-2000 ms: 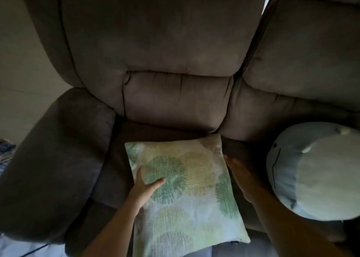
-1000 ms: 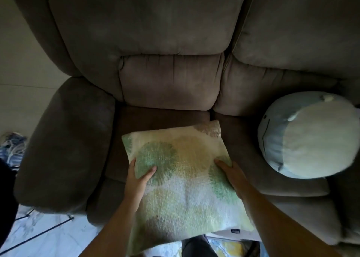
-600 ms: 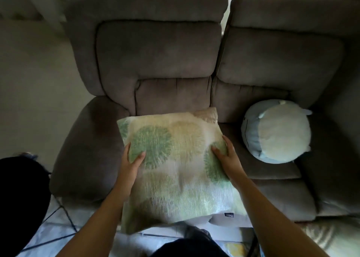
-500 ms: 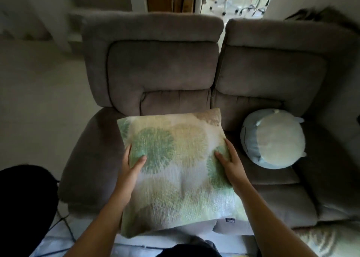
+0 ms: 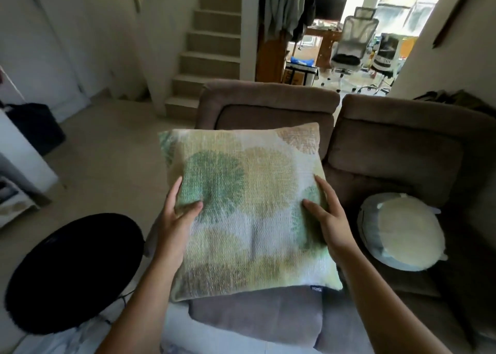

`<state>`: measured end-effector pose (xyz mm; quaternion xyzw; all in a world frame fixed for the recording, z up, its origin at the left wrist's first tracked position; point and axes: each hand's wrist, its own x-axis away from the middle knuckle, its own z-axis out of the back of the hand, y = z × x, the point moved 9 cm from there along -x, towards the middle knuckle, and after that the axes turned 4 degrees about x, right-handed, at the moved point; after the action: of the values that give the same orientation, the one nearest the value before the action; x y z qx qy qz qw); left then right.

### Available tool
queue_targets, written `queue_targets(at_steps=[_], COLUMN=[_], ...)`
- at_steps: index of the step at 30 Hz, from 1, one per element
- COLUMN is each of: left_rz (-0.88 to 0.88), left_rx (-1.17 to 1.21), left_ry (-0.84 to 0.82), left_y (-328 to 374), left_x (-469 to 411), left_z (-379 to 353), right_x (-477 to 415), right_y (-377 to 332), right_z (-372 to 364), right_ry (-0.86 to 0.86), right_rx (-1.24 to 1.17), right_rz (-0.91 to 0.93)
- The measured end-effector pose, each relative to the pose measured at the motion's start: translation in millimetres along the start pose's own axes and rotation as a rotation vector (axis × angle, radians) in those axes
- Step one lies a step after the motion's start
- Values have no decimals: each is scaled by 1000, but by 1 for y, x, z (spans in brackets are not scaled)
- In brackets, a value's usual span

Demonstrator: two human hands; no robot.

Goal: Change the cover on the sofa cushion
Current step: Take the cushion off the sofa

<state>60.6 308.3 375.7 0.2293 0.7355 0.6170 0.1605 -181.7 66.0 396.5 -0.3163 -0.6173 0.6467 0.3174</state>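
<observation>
Cushion (image 5: pixel 252 206) held over the sofa (image 5: pixel 402 152).
It is in the middle of the frame. The left hand (image 5: pixel 177 219) and right hand (image 5: pixel 327 219) each have a grip on one side, thumbs on the front.

the cushion (image 5: pixel 252 208) is covered in a coarse woven cloth, rough and matt, with the weave plain to see and a faded print. a small dark label (image 5: pixel 316 289) at its lower edge looks like smooth fabric tape. the sofa (image 5: pixel 397 149) is a short-napped cloth, soft and matt like suede. the round pillow (image 5: pixel 400 233) on its seat has a smooth plush skin. the office chair (image 5: pixel 358 30) far behind has a mesh back. the floor (image 5: pixel 107 160) is smooth and dull.
</observation>
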Motion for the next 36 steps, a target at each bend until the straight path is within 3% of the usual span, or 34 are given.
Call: queue_targets(at_steps=[7, 14, 22, 29, 36], left_rz=[-170, -278, -127, 10, 96], left_rx=[9, -1, -114, -160, -154], left_ry=[177, 417, 544, 630, 665], left_y=[60, 62, 11, -117, -367], left_x=[101, 212, 312, 341, 341], left_z=[56, 122, 231, 346, 460], right_x=[55, 125, 199, 232, 259], right_y=[-47, -57, -4, 160, 436], right_z=[-44, -92, -198, -307, -398], right_ry=[-168, -319, -612, -722, -733], right_rx=[-141, -87, 23, 103, 306], right_rz=[106, 208, 159, -25, -74])
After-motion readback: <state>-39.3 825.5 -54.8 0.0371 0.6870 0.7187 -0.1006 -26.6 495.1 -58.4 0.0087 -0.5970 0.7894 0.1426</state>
